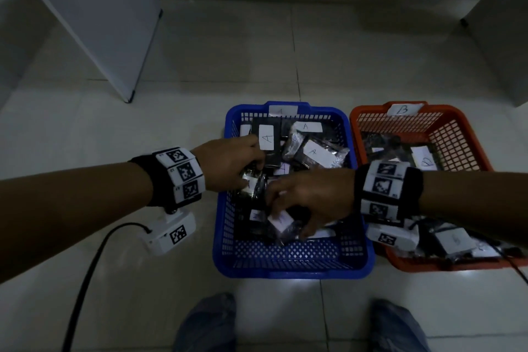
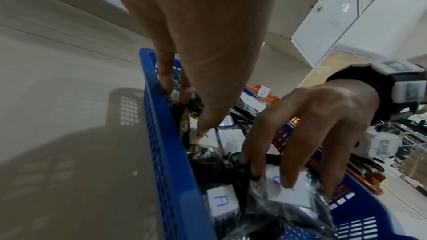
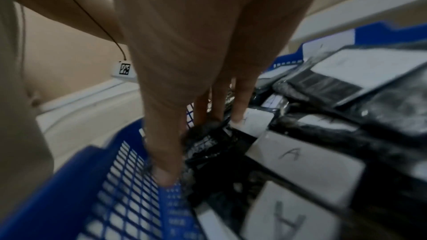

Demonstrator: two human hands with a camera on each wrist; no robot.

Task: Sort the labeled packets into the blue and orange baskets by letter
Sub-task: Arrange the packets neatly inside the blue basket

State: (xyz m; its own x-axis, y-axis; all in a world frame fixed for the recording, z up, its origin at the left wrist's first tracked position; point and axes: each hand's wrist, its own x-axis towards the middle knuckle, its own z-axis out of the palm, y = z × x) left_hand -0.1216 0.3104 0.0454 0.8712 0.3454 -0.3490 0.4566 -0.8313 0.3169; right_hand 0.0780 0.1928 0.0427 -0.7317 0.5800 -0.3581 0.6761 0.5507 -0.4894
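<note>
1. Closest to the head cam are the person's two knees in blue jeans, right at the bottom edge, on the pale tiled floor.
2. Just past them sits the blue basket, and both hands are down inside it. It's full of dark plastic packets with white labels, and every label I can read says A. There's a white tag on its far rim too, but the letter on it is too faint to read.
3. The left hand is in at the basket's left wall, fingers curled down and pinching a crinkly dark packet between thumb and fingertips. An A-labelled packet lies just beyond its knuckles.
4. The right hand reaches across from the other side, fingers spread and pointing down, tips resting on a clear-wrapped packet with a white label. I can't tell if it actually has a grip on it or is just touching.
5. Another A packet sits right beside that hand's fingertips, against the basket's left wall.
6. The orange basket is off behind the right wrist, touching the blue one. It has a B tag on its far rim and holds a few dark packets, one label reading B.
</note>
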